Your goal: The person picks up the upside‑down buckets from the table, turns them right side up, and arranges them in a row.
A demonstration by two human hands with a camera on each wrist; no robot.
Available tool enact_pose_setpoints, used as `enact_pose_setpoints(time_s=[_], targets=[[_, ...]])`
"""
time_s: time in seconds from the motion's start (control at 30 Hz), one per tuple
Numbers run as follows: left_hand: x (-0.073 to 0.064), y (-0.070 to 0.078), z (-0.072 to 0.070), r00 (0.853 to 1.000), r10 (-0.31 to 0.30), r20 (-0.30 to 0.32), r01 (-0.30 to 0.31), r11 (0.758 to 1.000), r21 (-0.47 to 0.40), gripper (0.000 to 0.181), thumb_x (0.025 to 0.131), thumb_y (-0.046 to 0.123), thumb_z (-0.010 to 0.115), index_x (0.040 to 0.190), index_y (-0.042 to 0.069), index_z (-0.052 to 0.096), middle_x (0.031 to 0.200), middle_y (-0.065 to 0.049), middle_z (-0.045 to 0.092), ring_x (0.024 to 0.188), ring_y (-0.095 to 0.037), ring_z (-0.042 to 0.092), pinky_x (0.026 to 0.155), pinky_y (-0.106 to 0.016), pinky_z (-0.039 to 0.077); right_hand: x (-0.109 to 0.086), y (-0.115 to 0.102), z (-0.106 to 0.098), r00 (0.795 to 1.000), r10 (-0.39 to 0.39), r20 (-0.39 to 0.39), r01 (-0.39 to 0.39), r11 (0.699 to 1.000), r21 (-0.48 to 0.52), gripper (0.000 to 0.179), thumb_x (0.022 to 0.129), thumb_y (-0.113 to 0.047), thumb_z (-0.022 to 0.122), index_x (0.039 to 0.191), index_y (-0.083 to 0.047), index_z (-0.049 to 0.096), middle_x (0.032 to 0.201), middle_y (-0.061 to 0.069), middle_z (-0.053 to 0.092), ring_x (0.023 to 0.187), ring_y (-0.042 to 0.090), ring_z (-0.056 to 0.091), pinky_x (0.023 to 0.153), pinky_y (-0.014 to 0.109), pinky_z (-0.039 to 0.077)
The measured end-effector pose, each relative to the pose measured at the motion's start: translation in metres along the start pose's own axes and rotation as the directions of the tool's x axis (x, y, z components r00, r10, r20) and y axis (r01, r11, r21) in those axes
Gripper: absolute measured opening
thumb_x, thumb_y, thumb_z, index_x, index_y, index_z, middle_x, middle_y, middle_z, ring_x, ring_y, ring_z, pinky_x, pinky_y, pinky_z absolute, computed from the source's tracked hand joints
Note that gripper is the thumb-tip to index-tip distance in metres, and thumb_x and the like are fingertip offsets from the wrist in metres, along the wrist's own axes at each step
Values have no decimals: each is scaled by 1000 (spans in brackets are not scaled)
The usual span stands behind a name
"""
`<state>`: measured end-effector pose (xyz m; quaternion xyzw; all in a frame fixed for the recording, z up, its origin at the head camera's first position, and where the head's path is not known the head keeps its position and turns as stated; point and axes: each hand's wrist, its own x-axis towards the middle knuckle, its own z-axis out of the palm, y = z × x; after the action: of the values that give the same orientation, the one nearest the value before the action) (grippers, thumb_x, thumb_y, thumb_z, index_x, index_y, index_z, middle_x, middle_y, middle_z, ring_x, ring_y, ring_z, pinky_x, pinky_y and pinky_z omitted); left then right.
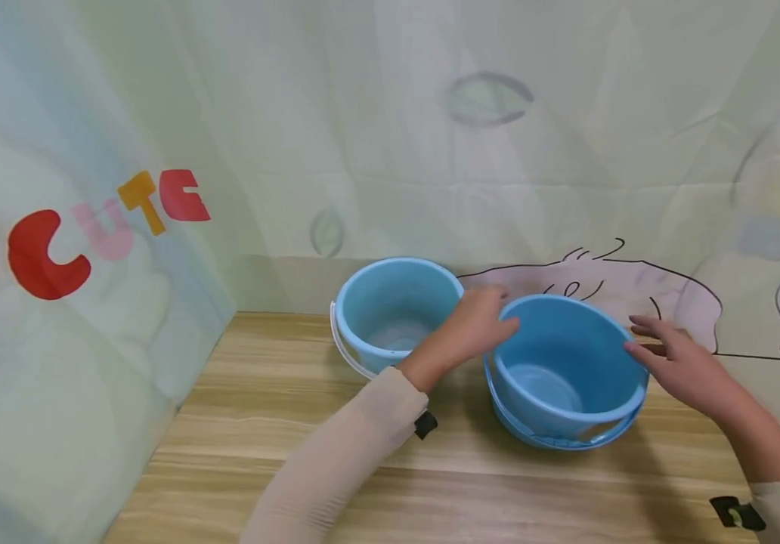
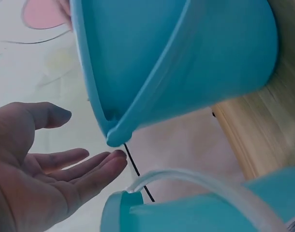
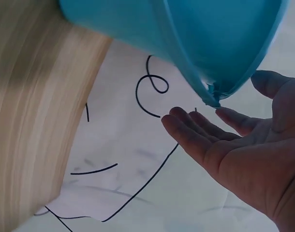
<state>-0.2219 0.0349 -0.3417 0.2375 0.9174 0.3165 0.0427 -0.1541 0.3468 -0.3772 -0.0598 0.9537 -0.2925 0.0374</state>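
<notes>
A blue bucket [image 1: 567, 378] with a blue handle [image 1: 567, 440] lowered around its front stands on the wooden tabletop. My left hand [image 1: 475, 321] is at its left rim, between it and a lighter blue bucket [image 1: 400, 302]. In the left wrist view the fingers of that hand are loosely extended beside the rim, thumb apart. On the opposite side, my right hand [image 1: 689, 374] has its fingers spread at the rim. The right wrist view shows the right fingers [image 3: 200, 140] extended near the bucket's handle joint. Neither hand curls around the bucket.
The lighter bucket's white handle [image 1: 342, 344] hangs down its left side, and my left forearm [image 1: 342, 453] passes in front of it. Behind the tabletop [image 1: 247, 446] hangs a printed curtain [image 1: 376, 136], which also covers the left side.
</notes>
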Motion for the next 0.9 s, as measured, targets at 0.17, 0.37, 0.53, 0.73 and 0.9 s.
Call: enact_pose_setpoints(time_s=[0.17,0.37,0.53,0.73,0.9], targets=[[-19,-7,5,997,33,-71,-32,999,3,41,101,23,63,136,2,60,112,-11,69,93,-16,61,86,-32,55,-20,3,8,1000,0,-4,0,994,109,71,111,-35,45,160,8,16,156,43,28,130,70,41,93,72,50],[-42,-8,8,995,20,-97,-17,999,30,52,100,27,67,145,4,55,133,-10,67,121,-21,64,96,-36,58,-38,7,16,1000,5,-12,-2,981,193,68,111,-25,47,157,14,16,153,46,29,127,65,50,83,47,62],[-57,-9,10,995,11,-97,-5,998,57,51,98,27,70,142,3,58,127,-12,70,111,-20,66,87,-33,60,-46,7,22,999,-16,-52,26,981,194,62,109,-20,51,156,11,26,150,43,38,114,35,71,79,38,64],[-67,-13,16,991,26,-131,-26,1000,8,46,98,26,72,138,6,63,116,-7,74,100,-15,68,82,-26,59,-48,1,25,999,11,-39,-3,981,194,65,110,-23,51,159,10,21,153,43,35,121,55,61,80,49,62],[-67,-17,23,991,-11,-130,-4,994,-109,46,96,30,74,136,7,66,90,-3,72,78,-8,62,66,-19,51,-46,-1,25,999,30,-26,-24,982,189,68,110,-23,51,159,10,18,154,43,32,127,63,52,80,53,62]])
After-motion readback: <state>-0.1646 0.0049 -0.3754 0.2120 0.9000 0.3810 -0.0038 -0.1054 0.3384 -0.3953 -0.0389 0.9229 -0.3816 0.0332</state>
